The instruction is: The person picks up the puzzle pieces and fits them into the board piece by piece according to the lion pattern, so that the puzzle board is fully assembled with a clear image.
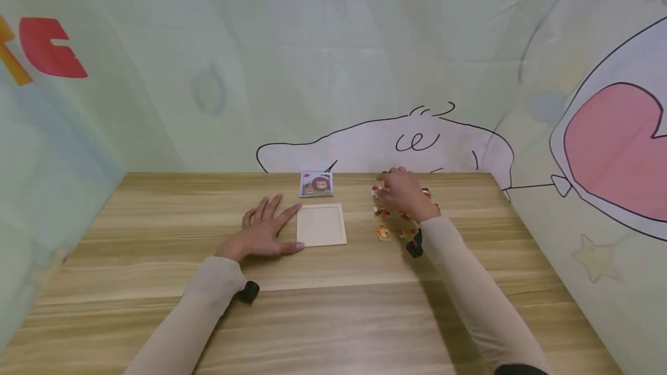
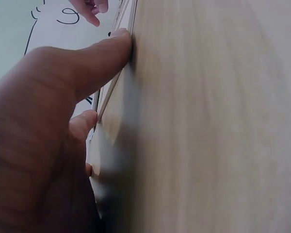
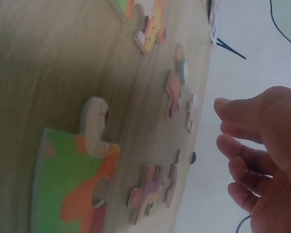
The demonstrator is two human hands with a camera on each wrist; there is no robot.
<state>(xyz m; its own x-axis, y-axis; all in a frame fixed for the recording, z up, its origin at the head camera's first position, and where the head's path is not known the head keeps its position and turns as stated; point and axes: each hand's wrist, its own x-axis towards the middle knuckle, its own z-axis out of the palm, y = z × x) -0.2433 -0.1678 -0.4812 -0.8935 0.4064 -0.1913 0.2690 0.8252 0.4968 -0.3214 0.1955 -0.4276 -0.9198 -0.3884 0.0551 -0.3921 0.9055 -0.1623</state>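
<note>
A square wooden puzzle tray lies on the table with its bare recess facing up. My left hand spreads beside it, thumb at the near left corner and index finger at the far left corner. The left wrist view shows that thumb touching the tray's edge. Over the far puzzle pieces hovers my right hand, fingers bent loosely. Seen from the right wrist, this hand holds nothing between thumb and fingers. Below it lie loose pieces, among them a green and orange one and an orange one.
A picture card with a lion lies behind the tray near the table's back edge. The wooden table meets a printed cloth wall at the back. Black wrist devices are worn on both arms.
</note>
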